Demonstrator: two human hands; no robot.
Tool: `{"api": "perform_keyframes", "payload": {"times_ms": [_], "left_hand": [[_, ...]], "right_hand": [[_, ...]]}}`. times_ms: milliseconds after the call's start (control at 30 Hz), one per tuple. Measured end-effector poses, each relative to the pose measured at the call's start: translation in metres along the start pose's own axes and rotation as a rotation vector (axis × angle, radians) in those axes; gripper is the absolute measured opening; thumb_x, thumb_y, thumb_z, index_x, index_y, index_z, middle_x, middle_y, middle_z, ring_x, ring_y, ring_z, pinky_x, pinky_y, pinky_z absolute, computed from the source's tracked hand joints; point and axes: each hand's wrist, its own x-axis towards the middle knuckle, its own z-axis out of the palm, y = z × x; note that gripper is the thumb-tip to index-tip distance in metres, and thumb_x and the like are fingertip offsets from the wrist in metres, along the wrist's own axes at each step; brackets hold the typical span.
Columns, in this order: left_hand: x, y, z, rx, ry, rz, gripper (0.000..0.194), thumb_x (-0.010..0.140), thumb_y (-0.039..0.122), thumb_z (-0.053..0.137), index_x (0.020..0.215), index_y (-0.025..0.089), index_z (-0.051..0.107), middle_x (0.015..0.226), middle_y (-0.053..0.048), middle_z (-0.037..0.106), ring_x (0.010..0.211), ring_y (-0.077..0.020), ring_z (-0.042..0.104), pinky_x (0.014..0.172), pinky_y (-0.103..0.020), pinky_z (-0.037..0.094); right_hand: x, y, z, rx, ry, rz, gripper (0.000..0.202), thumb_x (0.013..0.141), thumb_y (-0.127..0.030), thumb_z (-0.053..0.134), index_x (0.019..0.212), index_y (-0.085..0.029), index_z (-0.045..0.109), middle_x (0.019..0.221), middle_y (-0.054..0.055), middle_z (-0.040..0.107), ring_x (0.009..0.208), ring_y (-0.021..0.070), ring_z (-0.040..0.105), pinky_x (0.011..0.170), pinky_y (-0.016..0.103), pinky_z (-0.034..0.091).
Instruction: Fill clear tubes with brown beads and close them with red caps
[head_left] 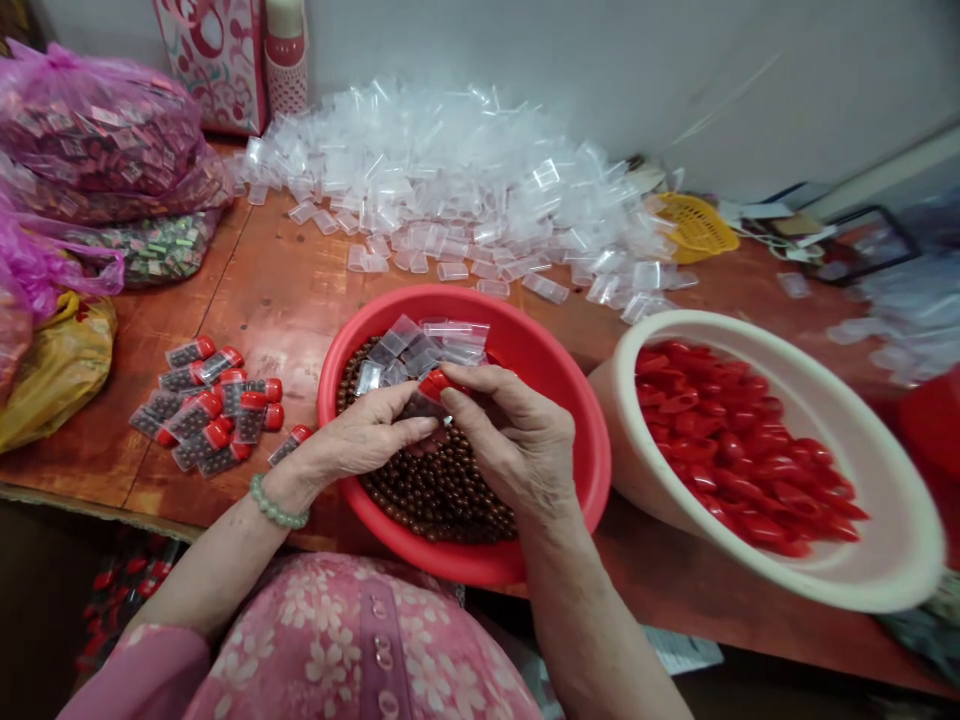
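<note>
My left hand point(367, 430) pinches a small clear plastic case point(421, 402) above the red basin point(592, 480). At its end sits a red cap point(433, 383), gripped by the thumb and fingers of my right hand point(517, 430). What fills the case is partly hidden by my fingers. Below both hands the basin holds many dark brown beads point(435, 490). Several empty clear cases point(405, 345) lie on the beads toward the far side. Left of the basin is a pile of capped cases point(217, 410) with dark beads inside.
A tilted white basin point(907, 560) of red caps point(735, 440) stands at right. Along the wall spreads a heap of clear cases point(480, 180), beside a yellow basket point(697, 228). Pink bags point(97, 130) fill the left back, near a patterned bag point(214, 60) and a bottle point(286, 65).
</note>
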Motion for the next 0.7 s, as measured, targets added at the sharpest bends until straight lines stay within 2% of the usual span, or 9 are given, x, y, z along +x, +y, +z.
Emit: {"api": "perform_keyframes", "payload": {"times_ms": [133,233,300,400,467,533,600,700], "left_hand": [[0.001,0.000,-0.001,0.054,0.002,-0.028,0.016,0.083,0.030,0.058,0.088,0.016,0.053,0.073,0.002,0.050,0.066,-0.0106,0.044,0.064,-0.024,0.038],[0.002,0.000,-0.002,0.082,0.029,0.026,0.022,0.081,0.035,0.062,0.093,0.017,0.057,0.078,0.000,0.054,0.077,-0.0146,0.049,0.075,-0.027,0.041],[0.002,0.001,-0.003,0.069,0.041,0.027,0.024,0.081,0.038,0.064,0.091,0.017,0.058,0.081,0.000,0.057,0.083,-0.0165,0.051,0.080,-0.029,0.041],[0.002,0.001,-0.004,0.005,0.045,-0.061,0.020,0.083,0.035,0.062,0.084,0.016,0.057,0.078,0.000,0.056,0.075,-0.0140,0.051,0.075,-0.028,0.042],[0.002,0.000,-0.003,-0.052,0.039,-0.093,0.020,0.083,0.034,0.062,0.083,0.015,0.056,0.077,0.000,0.056,0.072,-0.0126,0.050,0.072,-0.027,0.042],[0.003,-0.001,-0.003,-0.104,0.040,-0.084,0.023,0.080,0.035,0.066,0.084,0.014,0.058,0.078,0.000,0.056,0.075,-0.0130,0.051,0.074,-0.027,0.042],[0.004,-0.001,-0.003,-0.161,0.035,-0.067,0.031,0.076,0.040,0.072,0.086,0.013,0.059,0.081,-0.001,0.057,0.078,-0.0135,0.052,0.077,-0.028,0.043],[0.005,-0.002,-0.003,-0.243,-0.004,-0.055,0.041,0.069,0.047,0.078,0.085,0.013,0.060,0.079,0.000,0.057,0.075,-0.0124,0.051,0.075,-0.027,0.043]], "right_hand": [[0.003,0.003,-0.005,-0.072,-0.106,-0.068,0.018,0.089,-0.021,0.060,0.104,-0.024,0.069,0.095,0.002,0.073,0.086,0.0163,0.069,0.081,0.032,0.056],[0.004,0.004,-0.009,-0.136,-0.169,-0.150,0.025,0.089,-0.022,0.060,0.113,-0.025,0.065,0.104,0.005,0.071,0.095,0.0187,0.068,0.086,0.035,0.055],[0.004,0.004,-0.009,-0.211,-0.199,-0.201,0.037,0.086,-0.028,0.066,0.122,-0.026,0.058,0.123,0.010,0.064,0.112,0.0245,0.062,0.094,0.044,0.052],[0.001,0.003,-0.004,-0.301,-0.249,-0.260,0.066,0.076,-0.039,0.075,0.133,-0.024,0.045,0.139,0.017,0.049,0.129,0.0320,0.049,0.102,0.053,0.045],[-0.002,0.002,0.001,-0.362,-0.241,-0.295,0.075,0.075,-0.037,0.075,0.137,-0.021,0.037,0.135,0.020,0.049,0.127,0.0334,0.049,0.102,0.054,0.046],[-0.004,0.003,0.007,-0.453,-0.195,-0.332,0.072,0.076,-0.030,0.071,0.138,-0.018,0.035,0.127,0.020,0.053,0.119,0.0335,0.054,0.096,0.053,0.050],[-0.004,0.003,0.011,-0.545,-0.158,-0.374,0.069,0.075,-0.025,0.066,0.136,-0.015,0.035,0.118,0.020,0.057,0.109,0.0334,0.057,0.088,0.051,0.053],[-0.002,0.003,0.014,-0.630,-0.123,-0.457,0.066,0.071,-0.026,0.063,0.131,-0.013,0.039,0.106,0.017,0.061,0.097,0.0321,0.061,0.078,0.047,0.055]]}}
